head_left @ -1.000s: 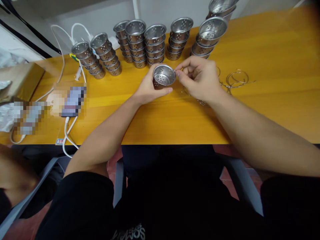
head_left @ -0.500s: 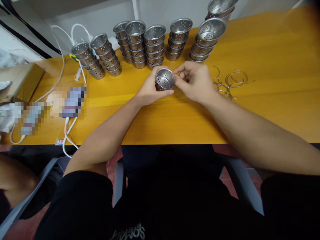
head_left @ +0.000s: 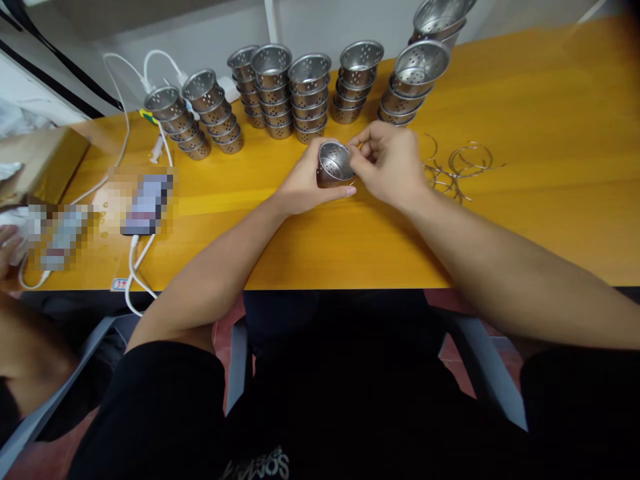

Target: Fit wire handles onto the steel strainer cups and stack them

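A small perforated metal cup (head_left: pixel 334 164) is tilted with its mouth toward me, and my left hand (head_left: pixel 306 179) is closed around its side. At the cup's right rim, my right hand (head_left: pixel 385 159) pinches with thumb and forefinger. A thin metal wire (head_left: pixel 353 183) shows as a fine bright line just under the cup, near my left thumb. Most of it is hidden by the cup and fingers. Several loose curved wires (head_left: pixel 453 175) lie on the table to the right of my right hand.
Stacks of similar perforated cups (head_left: pixel 273 93) line the back of the yellow table (head_left: pixel 540 220). The tall stack (head_left: pixel 423 70) stands at the right. On the left are a phone (head_left: pixel 147 203) with white cables, a second device (head_left: pixel 67 235) and a cardboard box (head_left: pixel 60 160). Another person's hand (head_left: pixel 7 248) is at far left.
The cup has moved slightly right and tilted more toward my right hand. The fine wire now shows below the cup instead of inside its mouth. Another person's hand has appeared at far left.
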Demonstrator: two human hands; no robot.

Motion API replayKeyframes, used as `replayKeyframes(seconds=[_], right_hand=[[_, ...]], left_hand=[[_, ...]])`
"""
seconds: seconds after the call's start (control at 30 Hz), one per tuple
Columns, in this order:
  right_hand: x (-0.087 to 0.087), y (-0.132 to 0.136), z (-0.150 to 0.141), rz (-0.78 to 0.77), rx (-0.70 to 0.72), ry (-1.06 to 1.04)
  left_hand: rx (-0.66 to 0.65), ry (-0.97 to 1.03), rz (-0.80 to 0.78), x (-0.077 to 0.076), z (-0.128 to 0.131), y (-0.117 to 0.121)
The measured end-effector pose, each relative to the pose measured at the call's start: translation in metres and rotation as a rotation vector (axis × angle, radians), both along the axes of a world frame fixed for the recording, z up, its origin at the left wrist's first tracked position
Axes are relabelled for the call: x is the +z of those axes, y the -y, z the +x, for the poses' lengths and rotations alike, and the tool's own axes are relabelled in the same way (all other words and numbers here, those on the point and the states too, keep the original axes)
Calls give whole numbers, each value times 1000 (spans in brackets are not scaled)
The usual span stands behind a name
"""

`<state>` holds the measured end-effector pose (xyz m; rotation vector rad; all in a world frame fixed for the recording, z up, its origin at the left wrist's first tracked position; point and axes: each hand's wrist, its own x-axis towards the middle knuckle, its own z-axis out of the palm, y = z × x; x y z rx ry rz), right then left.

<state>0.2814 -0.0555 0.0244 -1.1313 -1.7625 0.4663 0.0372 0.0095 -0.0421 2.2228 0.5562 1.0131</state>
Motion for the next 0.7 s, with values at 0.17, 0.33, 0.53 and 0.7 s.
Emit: replayKeyframes(seconds=[0.17, 0.33, 0.53, 0.7], right_hand=[[13, 8, -1, -27, 122, -117], [35, 21, 3, -182, 380, -228], [33, 18, 4, -268, 385, -267], [30, 12, 1, -278, 391, -296]], left_hand=[[-16, 0, -100, 12, -2, 8], [-34, 9, -154, 23, -10, 12], [-29, -19, -65, 4, -8, 0], [-13, -1, -25, -7, -5, -7]])
